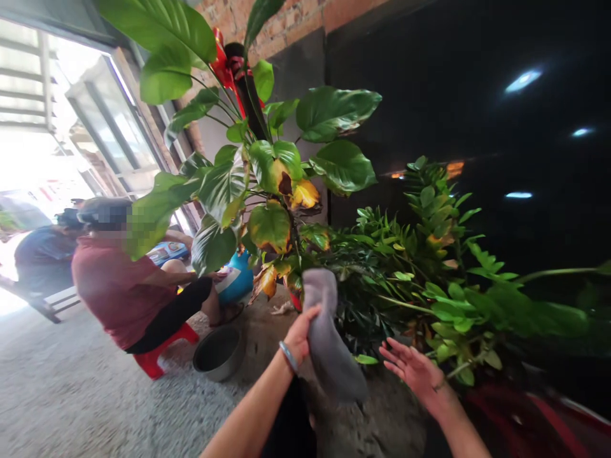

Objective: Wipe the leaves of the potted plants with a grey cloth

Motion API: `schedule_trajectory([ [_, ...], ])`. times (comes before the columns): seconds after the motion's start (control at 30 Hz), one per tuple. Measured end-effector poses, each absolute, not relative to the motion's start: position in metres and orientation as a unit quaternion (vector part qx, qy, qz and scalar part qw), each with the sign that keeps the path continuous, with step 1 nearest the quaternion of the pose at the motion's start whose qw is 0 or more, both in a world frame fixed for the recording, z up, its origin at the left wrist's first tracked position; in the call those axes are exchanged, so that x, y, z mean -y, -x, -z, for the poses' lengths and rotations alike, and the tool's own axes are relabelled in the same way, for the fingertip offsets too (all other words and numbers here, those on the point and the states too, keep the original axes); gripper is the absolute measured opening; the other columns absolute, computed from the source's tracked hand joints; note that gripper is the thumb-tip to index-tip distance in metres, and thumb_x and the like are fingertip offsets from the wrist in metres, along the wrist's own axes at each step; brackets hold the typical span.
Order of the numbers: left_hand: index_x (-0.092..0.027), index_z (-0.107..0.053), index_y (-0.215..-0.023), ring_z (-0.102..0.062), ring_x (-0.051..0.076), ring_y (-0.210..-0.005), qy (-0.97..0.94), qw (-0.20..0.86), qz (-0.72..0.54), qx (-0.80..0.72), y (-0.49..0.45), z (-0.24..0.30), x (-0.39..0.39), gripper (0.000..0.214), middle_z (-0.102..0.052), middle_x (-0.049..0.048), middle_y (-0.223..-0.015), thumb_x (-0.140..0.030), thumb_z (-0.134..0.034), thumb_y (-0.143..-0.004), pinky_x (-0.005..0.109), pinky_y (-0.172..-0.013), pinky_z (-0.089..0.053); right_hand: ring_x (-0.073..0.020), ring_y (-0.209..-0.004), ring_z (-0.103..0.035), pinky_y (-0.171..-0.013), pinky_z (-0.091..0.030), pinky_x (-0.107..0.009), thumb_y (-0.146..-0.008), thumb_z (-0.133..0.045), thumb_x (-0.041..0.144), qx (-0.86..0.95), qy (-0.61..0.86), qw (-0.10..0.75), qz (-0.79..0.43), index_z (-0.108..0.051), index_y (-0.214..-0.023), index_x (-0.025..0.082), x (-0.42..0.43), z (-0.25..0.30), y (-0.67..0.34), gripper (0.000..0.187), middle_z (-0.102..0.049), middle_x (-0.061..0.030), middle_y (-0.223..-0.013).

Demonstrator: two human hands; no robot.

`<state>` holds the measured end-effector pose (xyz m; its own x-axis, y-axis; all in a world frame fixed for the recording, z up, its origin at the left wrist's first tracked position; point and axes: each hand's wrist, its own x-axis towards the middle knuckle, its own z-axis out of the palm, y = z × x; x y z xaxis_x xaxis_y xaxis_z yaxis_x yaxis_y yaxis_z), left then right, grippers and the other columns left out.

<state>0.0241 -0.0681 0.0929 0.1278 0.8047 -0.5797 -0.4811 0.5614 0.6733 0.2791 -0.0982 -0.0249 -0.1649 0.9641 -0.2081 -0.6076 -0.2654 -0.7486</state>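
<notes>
My left hand (300, 334) is closed on a grey cloth (329, 337), which hangs down from it in front of the plants. A bracelet sits on that wrist. My right hand (411, 369) is held palm up with fingers spread, holding nothing, just below the small-leaved green plant (429, 267). A tall large-leaved plant (267, 172) with several yellowing leaves rises right behind the cloth, tied with a red ribbon (224, 67) near the top.
A person in a red shirt (114, 286) sits on a low red stool (160, 356) at left, beside a metal bowl (218, 353) on the gravel floor. Another person (42, 254) sits farther left. A dark glossy wall (477, 95) stands behind the plants.
</notes>
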Motion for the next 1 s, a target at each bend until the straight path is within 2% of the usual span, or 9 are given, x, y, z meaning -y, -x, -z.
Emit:
schedule_trajectory([
  [0.07, -0.009, -0.072, -0.078, -0.062, 0.019, -0.046, -0.209, 0.757, -0.343, -0.516, -0.039, -0.07, 0.095, 0.029, -0.07, 0.0074, -0.057, -0.024, -0.083, -0.057, 0.029, -0.053, -0.053, -0.0409, -0.121, -0.056, -0.108, -0.028, -0.059, -0.058, -0.076, 0.062, 0.255, 0.349, 0.546, -0.718, -0.08, -0.09, 0.024, 0.1, 0.021, -0.28, 0.05, -0.074, -0.0156, -0.108],
  [0.2, -0.006, -0.074, -0.084, -0.068, 0.022, -0.063, -0.326, 0.786, -0.329, -0.409, -0.047, -0.079, 0.122, 0.047, -0.075, 0.0113, -0.073, -0.019, -0.088, -0.041, 0.03, -0.063, -0.053, -0.0408, -0.123, -0.053, -0.109, -0.028, -0.056, -0.051, -0.079, 0.062, 0.23, 0.373, 0.543, -0.717, -0.08, -0.085, 0.023, 0.102, 0.015, -0.282, 0.052, -0.075, -0.0164, -0.106],
  [0.33, -0.01, -0.071, -0.085, -0.064, 0.018, -0.056, -0.313, 0.732, -0.459, -0.394, -0.041, -0.125, 0.082, 0.039, -0.071, 0.0043, -0.065, -0.022, -0.084, -0.05, 0.028, -0.057, -0.051, -0.04, -0.122, -0.055, -0.109, -0.028, -0.057, -0.057, -0.077, 0.06, 0.241, 0.353, 0.539, -0.726, -0.079, -0.091, 0.021, 0.101, 0.014, -0.282, 0.052, -0.073, -0.0172, -0.112],
  [0.43, -0.014, -0.066, -0.075, -0.056, 0.014, -0.046, -0.257, 0.676, -0.525, -0.45, -0.047, -0.124, 0.06, 0.025, -0.064, -0.0009, -0.054, -0.024, -0.08, -0.056, 0.027, -0.053, -0.049, -0.0401, -0.121, -0.056, -0.108, -0.029, -0.057, -0.058, -0.078, 0.059, 0.258, 0.341, 0.538, -0.726, -0.08, -0.092, 0.021, 0.102, 0.012, -0.282, 0.052, -0.074, -0.0167, -0.111],
  [0.53, -0.015, -0.069, -0.074, -0.058, 0.015, -0.051, -0.301, 0.652, -0.478, -0.506, -0.059, -0.087, 0.075, 0.036, -0.067, -0.0001, -0.058, -0.027, -0.086, -0.045, 0.029, -0.055, -0.049, -0.0394, -0.118, -0.059, -0.107, -0.031, -0.056, -0.054, -0.082, 0.06, 0.262, 0.333, 0.545, -0.724, -0.08, -0.09, 0.023, 0.103, 0.011, -0.281, 0.052, -0.074, -0.015, -0.111],
  [0.67, -0.01, -0.075, -0.076, -0.062, 0.019, -0.06, -0.413, 0.723, -0.315, -0.456, -0.062, -0.064, 0.103, 0.047, -0.072, 0.0065, -0.07, -0.03, -0.089, -0.036, 0.031, -0.062, -0.049, -0.0375, -0.111, -0.063, -0.106, -0.034, -0.054, -0.057, -0.08, 0.06, 0.262, 0.324, 0.539, -0.732, -0.08, -0.093, 0.022, 0.102, 0.015, -0.283, 0.052, -0.075, -0.0157, -0.106],
  [0.73, -0.01, -0.076, -0.077, -0.061, 0.018, -0.059, -0.433, 0.721, -0.33, -0.429, -0.06, -0.084, 0.097, 0.048, -0.072, 0.0065, -0.07, -0.033, -0.09, -0.037, 0.03, -0.061, -0.049, -0.0368, -0.111, -0.064, -0.106, -0.035, -0.054, -0.06, -0.079, 0.06, 0.255, 0.317, 0.54, -0.737, -0.08, -0.094, 0.021, 0.099, 0.02, -0.284, 0.051, -0.075, -0.0155, -0.106],
  [0.87, -0.012, -0.073, -0.076, -0.06, 0.016, -0.056, -0.428, 0.65, -0.471, -0.415, -0.062, -0.142, 0.055, 0.048, -0.07, 0.0037, -0.066, -0.035, -0.09, -0.037, 0.027, -0.056, -0.048, -0.0357, -0.119, -0.06, -0.108, -0.033, -0.051, -0.064, -0.078, 0.055, 0.261, 0.296, 0.529, -0.751, -0.079, -0.098, 0.022, 0.093, 0.027, -0.286, 0.047, -0.074, -0.0143, -0.112],
  [1.0, -0.014, -0.072, -0.073, -0.059, 0.016, -0.056, -0.415, 0.625, -0.476, -0.459, -0.075, -0.139, 0.037, 0.041, -0.068, 0.0022, -0.062, -0.033, -0.087, -0.04, 0.028, -0.056, -0.047, -0.0381, -0.125, -0.055, -0.107, -0.032, -0.054, -0.062, -0.078, 0.056, 0.273, 0.308, 0.534, -0.738, -0.08, -0.096, 0.022, 0.093, 0.026, -0.284, 0.048, -0.073, -0.0152, -0.116],
])
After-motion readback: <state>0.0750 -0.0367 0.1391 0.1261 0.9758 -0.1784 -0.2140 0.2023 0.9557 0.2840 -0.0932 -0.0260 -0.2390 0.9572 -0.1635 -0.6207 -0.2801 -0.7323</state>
